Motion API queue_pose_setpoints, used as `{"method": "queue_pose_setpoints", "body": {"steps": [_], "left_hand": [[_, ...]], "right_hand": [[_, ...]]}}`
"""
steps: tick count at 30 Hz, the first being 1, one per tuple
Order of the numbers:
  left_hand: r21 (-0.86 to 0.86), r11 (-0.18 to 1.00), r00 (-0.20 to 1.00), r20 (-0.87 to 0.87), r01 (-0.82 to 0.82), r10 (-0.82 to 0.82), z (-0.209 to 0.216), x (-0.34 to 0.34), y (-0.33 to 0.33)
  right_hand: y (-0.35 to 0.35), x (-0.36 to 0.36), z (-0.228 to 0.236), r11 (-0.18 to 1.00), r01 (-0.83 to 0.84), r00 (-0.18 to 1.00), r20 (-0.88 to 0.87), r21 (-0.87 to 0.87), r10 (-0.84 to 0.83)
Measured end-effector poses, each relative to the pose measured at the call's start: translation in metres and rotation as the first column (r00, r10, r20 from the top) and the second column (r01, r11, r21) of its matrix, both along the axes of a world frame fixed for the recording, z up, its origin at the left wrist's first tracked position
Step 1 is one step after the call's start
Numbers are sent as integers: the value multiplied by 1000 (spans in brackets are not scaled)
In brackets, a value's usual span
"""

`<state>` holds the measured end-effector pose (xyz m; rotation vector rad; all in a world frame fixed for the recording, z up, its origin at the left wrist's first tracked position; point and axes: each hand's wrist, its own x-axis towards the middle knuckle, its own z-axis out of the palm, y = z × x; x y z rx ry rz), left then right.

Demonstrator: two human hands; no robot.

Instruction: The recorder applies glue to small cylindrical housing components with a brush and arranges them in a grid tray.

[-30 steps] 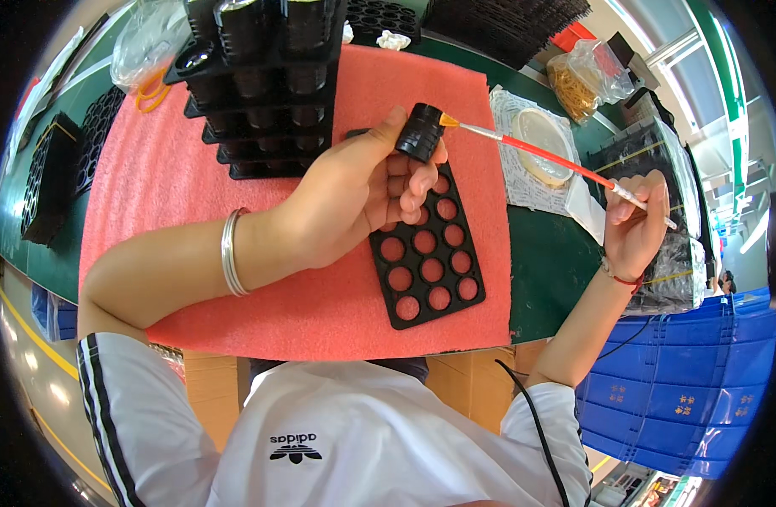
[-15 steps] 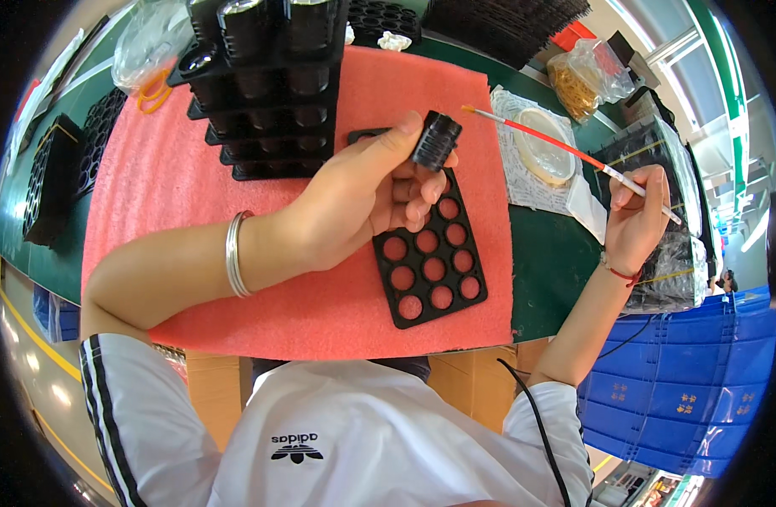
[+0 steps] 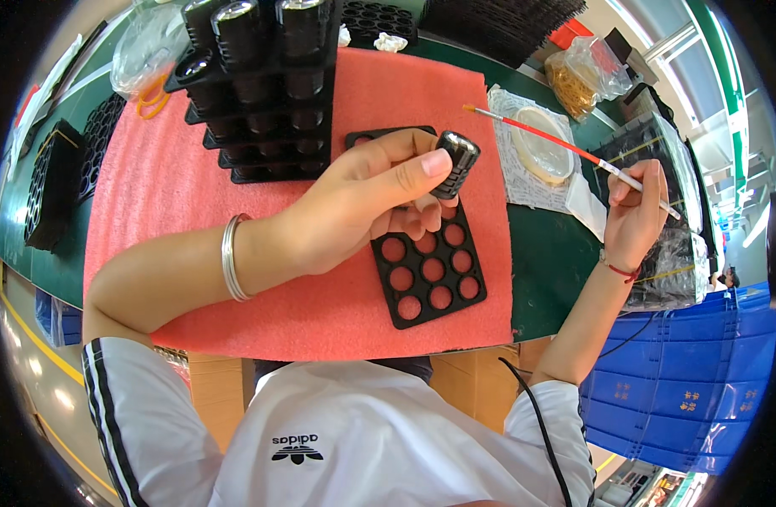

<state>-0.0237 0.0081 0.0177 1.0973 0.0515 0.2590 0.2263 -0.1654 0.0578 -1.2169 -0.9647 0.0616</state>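
Observation:
My left hand [image 3: 363, 190] is closed around a short black ribbed cylinder [image 3: 458, 162], thumb and fingers pinching it above the work mat. The cylinder is tilted, and its shiny round end faces up. Beneath that hand lies a black tray with round holes [image 3: 433, 269], partly covered by my fingers; pink mat shows through the holes I can see. At the right, my right hand [image 3: 637, 203] grips a thin paintbrush [image 3: 557, 144] with a red and white handle. Its brown bristle tip points left, toward the cylinder but apart from it.
Stacked black trays [image 3: 265, 118] holding similar cylinders rise at the left back of the pink mat [image 3: 194, 296]. A roundish shallow dish [image 3: 544, 156] sits on printed paper at the right. Bagged rubber bands [image 3: 574, 89] lie behind it. Blue crates [image 3: 675, 389] stand at lower right.
My left hand has turned the cylinder so its shiny end now shows, and shifted it slightly right and down. My right hand and the brush are almost still.

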Motion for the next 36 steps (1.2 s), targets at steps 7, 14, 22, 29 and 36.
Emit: {"method": "queue_pose_setpoints", "body": {"steps": [7,14,22,29,36], "left_hand": [[62,997,999,-4,-33,34,-3,1,-4],[74,997,1000,14,-27,26,-2,0,-4],[100,995,999,23,23,-25,-2,-1,-1],[131,989,997,-45,62,-57,5,-4,-3],[175,983,996,-77,63,-50,4,-4,-3]], "right_hand": [[0,0,-1,1000,17,1000,12,1,-17],[-1,1,-2,999,29,1000,6,-15,-29],[0,0,-2,998,55,998,17,-41,-54],[-1,-1,-2,996,76,997,31,-55,-74],[3,-4,-3,977,160,985,92,-142,-148]]}}
